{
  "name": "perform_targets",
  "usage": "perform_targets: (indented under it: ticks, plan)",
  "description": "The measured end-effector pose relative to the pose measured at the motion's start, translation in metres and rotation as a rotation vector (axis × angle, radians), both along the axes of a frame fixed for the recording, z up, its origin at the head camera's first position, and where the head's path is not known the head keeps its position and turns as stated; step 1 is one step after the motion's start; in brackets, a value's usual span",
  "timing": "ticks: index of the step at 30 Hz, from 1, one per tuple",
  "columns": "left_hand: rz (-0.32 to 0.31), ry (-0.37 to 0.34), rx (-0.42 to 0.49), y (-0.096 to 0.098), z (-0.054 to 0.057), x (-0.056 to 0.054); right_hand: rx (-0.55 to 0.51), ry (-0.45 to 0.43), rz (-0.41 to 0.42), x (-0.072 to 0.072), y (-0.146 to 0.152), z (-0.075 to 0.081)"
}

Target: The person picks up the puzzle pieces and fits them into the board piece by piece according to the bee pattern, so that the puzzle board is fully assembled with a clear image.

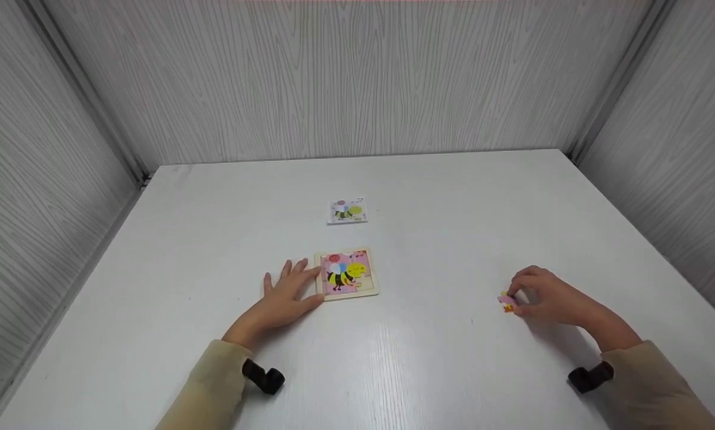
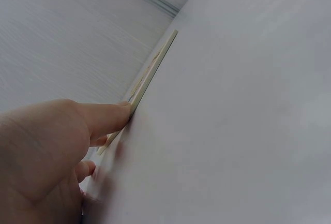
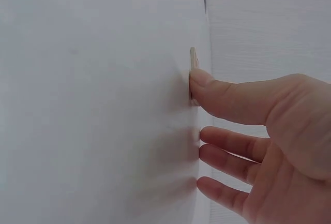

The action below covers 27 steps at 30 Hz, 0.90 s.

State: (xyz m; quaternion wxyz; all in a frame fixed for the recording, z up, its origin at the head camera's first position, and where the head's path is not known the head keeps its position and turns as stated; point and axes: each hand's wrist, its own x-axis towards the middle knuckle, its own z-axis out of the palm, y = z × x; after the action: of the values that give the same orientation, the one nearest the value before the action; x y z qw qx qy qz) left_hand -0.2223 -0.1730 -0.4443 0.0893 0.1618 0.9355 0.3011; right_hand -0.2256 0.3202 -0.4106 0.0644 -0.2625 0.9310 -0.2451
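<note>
A square wooden puzzle board (image 1: 376,291) with a bee picture lies flat on the table, left of the middle. Bare wood shows inside its frame at the lower right. My left hand (image 1: 282,301) rests spread at the board's left side, thumb and index finger touching its edge. The left wrist view shows the thumb against the thin board (image 2: 158,63). Well to the right, my right hand (image 1: 557,298) pinches a small pink and yellow puzzle piece (image 1: 505,302) between thumb and fingers, close over the table. The right wrist view shows that piece (image 3: 193,59) edge-on, partly hidden by the thumb.
Behind the board lies a small card (image 1: 347,212) printed with the same bee picture. The white table (image 1: 417,370) meets grey wood-grain panels at the back (image 1: 357,83), left and right. Each sleeve carries a black wrist strap with a camera.
</note>
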Motion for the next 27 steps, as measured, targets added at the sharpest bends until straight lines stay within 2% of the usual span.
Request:
perform_targets:
  ticks: [6, 14, 27]
  plan:
    - [0.0, 0.015, 0.01, 0.001, 0.0, 0.0, 0.019, 0.016, 0.033, -0.004, -0.001, -0.001]
    - [0.001, 0.011, 0.007, -0.001, 0.0, 0.001, 0.032, -0.075, -0.014, -0.007, -0.007, 0.009]
    - [0.002, 0.013, 0.009, 0.0, 0.001, 0.001, -0.013, -0.037, -0.013, -0.018, -0.037, 0.009]
